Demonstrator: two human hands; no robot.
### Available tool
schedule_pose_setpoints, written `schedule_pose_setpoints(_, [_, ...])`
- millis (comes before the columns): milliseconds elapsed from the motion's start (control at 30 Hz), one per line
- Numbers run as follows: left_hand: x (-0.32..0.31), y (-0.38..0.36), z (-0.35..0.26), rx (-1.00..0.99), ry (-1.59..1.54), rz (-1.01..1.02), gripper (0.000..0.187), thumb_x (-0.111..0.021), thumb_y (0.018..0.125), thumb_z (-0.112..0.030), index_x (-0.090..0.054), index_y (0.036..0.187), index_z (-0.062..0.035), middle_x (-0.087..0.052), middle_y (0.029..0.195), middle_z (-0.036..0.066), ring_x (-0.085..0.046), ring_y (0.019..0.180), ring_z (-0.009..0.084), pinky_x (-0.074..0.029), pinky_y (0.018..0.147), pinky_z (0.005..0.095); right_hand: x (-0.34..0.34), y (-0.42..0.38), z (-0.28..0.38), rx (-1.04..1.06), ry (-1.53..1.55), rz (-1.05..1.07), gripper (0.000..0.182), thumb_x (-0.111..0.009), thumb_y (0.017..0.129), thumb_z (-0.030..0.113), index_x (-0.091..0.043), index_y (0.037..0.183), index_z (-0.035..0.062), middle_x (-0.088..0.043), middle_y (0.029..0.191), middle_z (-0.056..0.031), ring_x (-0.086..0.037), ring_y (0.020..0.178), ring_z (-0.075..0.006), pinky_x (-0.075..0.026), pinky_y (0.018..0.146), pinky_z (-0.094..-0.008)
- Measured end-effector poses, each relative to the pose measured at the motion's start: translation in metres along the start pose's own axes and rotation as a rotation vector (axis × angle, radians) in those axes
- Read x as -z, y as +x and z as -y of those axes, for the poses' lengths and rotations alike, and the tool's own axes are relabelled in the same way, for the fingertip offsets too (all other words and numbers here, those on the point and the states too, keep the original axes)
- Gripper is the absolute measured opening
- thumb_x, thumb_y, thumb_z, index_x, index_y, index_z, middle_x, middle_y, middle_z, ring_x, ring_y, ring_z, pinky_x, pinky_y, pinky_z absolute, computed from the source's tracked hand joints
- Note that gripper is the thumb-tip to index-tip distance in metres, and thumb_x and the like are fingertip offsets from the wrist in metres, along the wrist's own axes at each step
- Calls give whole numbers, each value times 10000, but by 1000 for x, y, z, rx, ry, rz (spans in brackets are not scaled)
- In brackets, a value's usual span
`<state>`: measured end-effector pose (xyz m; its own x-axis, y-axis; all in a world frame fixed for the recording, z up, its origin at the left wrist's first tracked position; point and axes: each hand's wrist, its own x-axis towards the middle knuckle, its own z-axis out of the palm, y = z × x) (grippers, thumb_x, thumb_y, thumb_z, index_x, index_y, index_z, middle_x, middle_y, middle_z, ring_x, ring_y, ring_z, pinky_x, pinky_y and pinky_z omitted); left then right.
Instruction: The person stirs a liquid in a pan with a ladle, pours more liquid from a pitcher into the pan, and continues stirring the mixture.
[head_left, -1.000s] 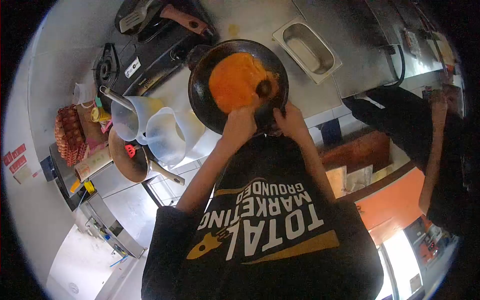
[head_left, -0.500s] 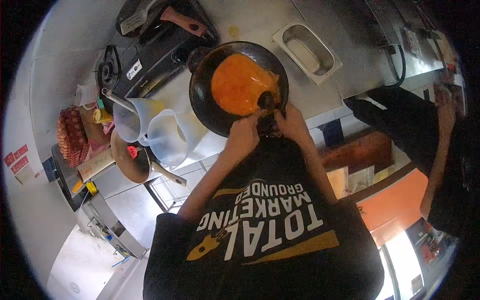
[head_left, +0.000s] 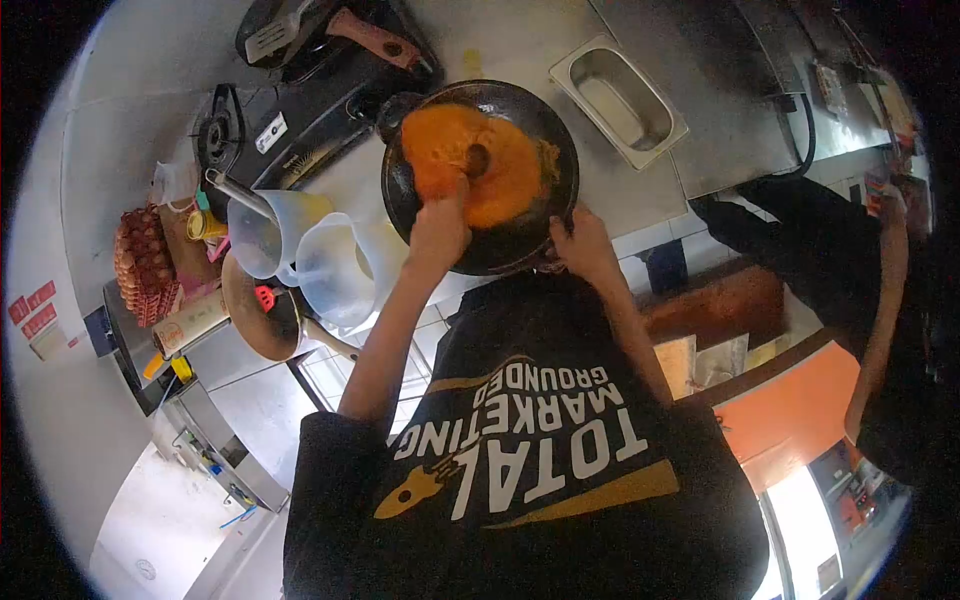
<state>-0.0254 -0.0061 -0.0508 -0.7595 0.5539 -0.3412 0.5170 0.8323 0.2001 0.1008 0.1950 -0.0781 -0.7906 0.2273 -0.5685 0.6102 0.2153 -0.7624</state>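
Observation:
A black pan [head_left: 545,215] sits on the steel counter and holds an orange mixture [head_left: 505,170]. My left hand [head_left: 438,228] reaches over the pan's near-left side, shut on a dark ladle [head_left: 478,160] whose round bowl rests in the orange mixture. At the near-right rim, my right hand [head_left: 582,245] grips the pan, probably by its handle, which the hand hides. My black printed shirt [head_left: 520,450] fills the lower middle of the view.
A steel tray [head_left: 620,95] lies beyond the pan on the right. Two clear plastic jugs [head_left: 300,250], a second pan [head_left: 255,310] and an egg tray [head_left: 140,260] stand to the left. A gas stove [head_left: 290,100] is at the back left. Another person [head_left: 860,250] is on the right.
My left hand has moved from the pan's near rim out over the orange mixture, carrying the ladle to the far left of it. My right hand has stayed at the rim.

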Motion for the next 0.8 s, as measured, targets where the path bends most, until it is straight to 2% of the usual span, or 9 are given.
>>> schedule_pose_setpoints(100, [-8, -17, -15, -27, -198, 23, 432, -538, 794, -11, -551, 1225, -24, -628, 805, 290, -647, 774, 447, -530, 708, 519, -11, 5, -14, 324, -173, -222, 357, -563, 900, 261, -533, 976, -86, -625, 878, -316, -616, 890, -483, -485, 805, -527])
schedule_pose_setpoints(233, [-12, -32, -44, -32, -438, -8, 391, -504, 833, -22, -609, 1208, -64, -604, 864, 314, -623, 849, 453, -504, 733, 520, -14, 6, -19, 238, -204, -185, 359, -566, 894, 252, -532, 1007, -86, -624, 887, -325, -609, 890, -490, -484, 803, -532])
schedule_pose_setpoints(267, [-5, -38, -52, 12, -523, -20, 387, -500, 842, -4, -611, 1209, -59, -601, 900, 326, -618, 904, 448, -500, 771, 496, -12, 6, -17, 199, -183, -156, 359, -566, 893, 249, -531, 1013, -87, -624, 898, -327, -607, 894, -491, -482, 808, -533])
schedule_pose_setpoints(400, [5, -45, -66, 60, -678, -13, 388, -485, 854, 4, -601, 1220, -47, -605, 945, 322, -613, 940, 448, -494, 800, 479, -12, 9, -23, 171, -133, -111, 366, -572, 897, 252, -526, 1039, -82, -639, 880, -309, -629, 863, -477, -491, 787, -531])
schedule_pose_setpoints(467, [11, -46, -74, 68, -711, 15, 386, -474, 856, 9, -600, 1217, -44, -613, 952, 312, -617, 938, 448, -495, 804, 473, 0, -3, 3, 133, -102, -82, 359, -573, 899, 250, -528, 1046, -75, -640, 878, -307, -636, 862, -467, -492, 789, -532])
schedule_pose_setpoints(567, [-17, -26, -68, -162, -562, -194, 363, -487, 859, -2, -584, 1208, -22, -612, 871, 313, -621, 902, 456, -492, 782, 513, 1, -5, 5, 122, -117, -71, 348, -571, 899, 239, -531, 1063, -66, -635, 898, -312, -638, 881, -454, -486, 802, -537])
schedule_pose_setpoints(667, [-3, -12, -66, -114, -373, -79, 401, -477, 856, 6, -557, 1247, -33, -617, 844, 304, -622, 864, 471, -498, 752, 528, 0, -6, 5, 127, -150, -105, 344, -567, 900, 231, -535, 1078, -61, -629, 937, -317, -624, 909, -463, -475, 824, -544])
schedule_pose_setpoints(767, [-10, -11, -55, -127, -274, -43, 425, -479, 839, 12, -541, 1257, -29, -621, 841, 294, -624, 837, 477, -501, 721, 532, -8, 5, -18, 177, -169, -141, 345, -564, 902, 233, -537, 1094, -52, -627, 972, -314, -604, 931, -484, -465, 841, -548])
schedule_pose_setpoints(800, [-8, -15, -53, -146, -325, -66, 422, -481, 832, 13, -549, 1247, -16, -623, 848, 295, -627, 844, 464, -504, 724, 526, -10, 7, -18, 204, -172, -150, 346, -563, 902, 235, -538, 1100, -48, -626, 982, -312, -598, 938, -492, -462, 846, -549])
